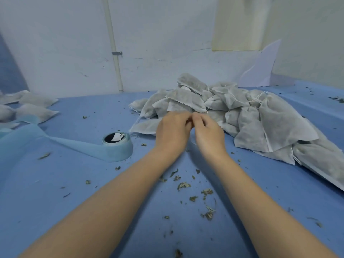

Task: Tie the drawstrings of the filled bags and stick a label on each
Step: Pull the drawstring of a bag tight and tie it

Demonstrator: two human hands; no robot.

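Note:
A heap of white filled drawstring bags (242,112) lies on the blue table (74,183), from the middle to the right. My left hand (172,130) and my right hand (208,132) meet fingertip to fingertip at the heap's near edge. Both have curled fingers that pinch something small between them, most likely a thin white drawstring (193,141); the hands hide most of it and the bag under them. A flat filled bag (144,126) lies just left of my left hand. A pale blue label roll (118,146) stands to the left, its backing strip trailing off leftwards.
Several more white bags (32,107) lie at the far left by the wall. Dried leaf crumbs (204,194) are scattered over the cloth between my forearms. A white wall with a pipe (113,43) closes the back. A white sheet (260,67) leans at the back right.

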